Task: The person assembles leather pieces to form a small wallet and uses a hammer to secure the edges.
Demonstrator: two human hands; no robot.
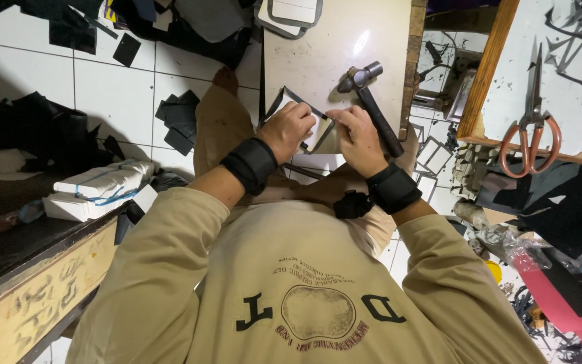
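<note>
My left hand (285, 129) presses down on a small flat rectangular piece (318, 129), white with a dark border, that lies on the near edge of a pale slab (335, 54). My right hand (358, 138) holds the same piece from its right side, fingers pinching the dark edge. Both wrists wear black bands. A hammer (372, 101) with a dark handle lies on the slab just beyond my right hand, its metal head pointing away from me.
Orange-handled scissors (532, 128) rest on a white table at the right, among black scraps. More bordered pieces (292, 13) lie at the slab's far end. Black cut pieces (180, 121) lie on the tiled floor. Tied white stacks (99, 189) sit at left.
</note>
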